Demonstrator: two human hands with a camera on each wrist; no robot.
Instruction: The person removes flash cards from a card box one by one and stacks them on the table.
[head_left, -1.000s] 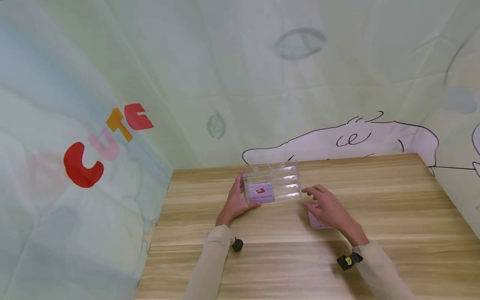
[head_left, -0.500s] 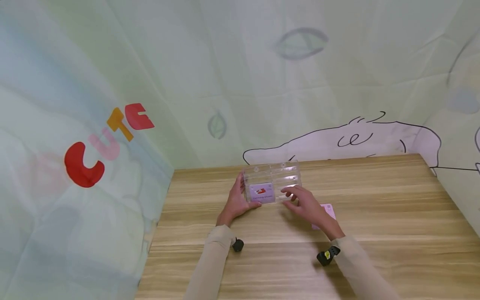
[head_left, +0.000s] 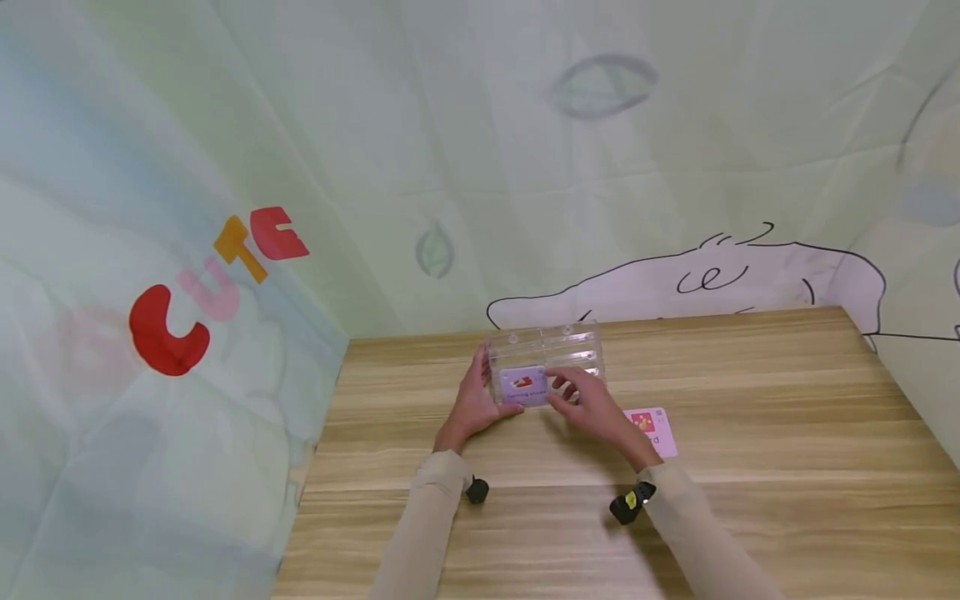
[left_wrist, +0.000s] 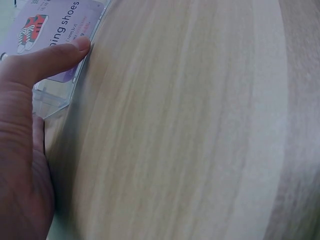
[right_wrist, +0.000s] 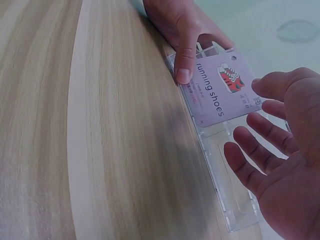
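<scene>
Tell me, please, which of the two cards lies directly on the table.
The pink card; the purple "running shoes" card rests on the clear holder instead.

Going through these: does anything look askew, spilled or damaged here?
Nothing stands out. The running shoes card sits straight in the clear rack; a pink card lies on the table, partly hidden. No spill or damage shows.

the purple card (right_wrist: 215,85) reads "running shoes"; the curtain (head_left: 187,258) at left spells "cute".
</scene>
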